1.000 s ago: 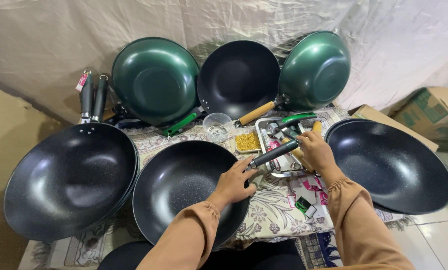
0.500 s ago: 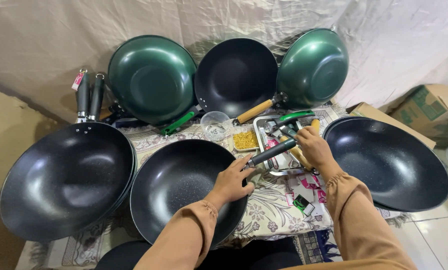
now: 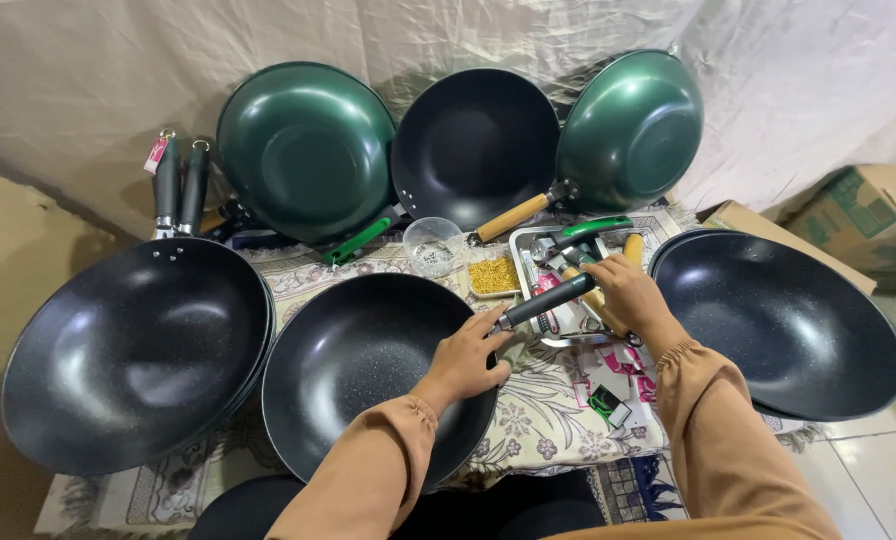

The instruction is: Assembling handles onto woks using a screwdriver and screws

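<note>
Handle fitting appears to be the step in hand. We rest our left hand on the rim of the black wok at the middle of the table, fingers curled over the rim where the dark handle meets it. Our right hand reaches into the metal tray of spare handles; whether its fingers grip anything, we cannot tell. We judge the next move calls for a steady wok and aligned handle.
</note>
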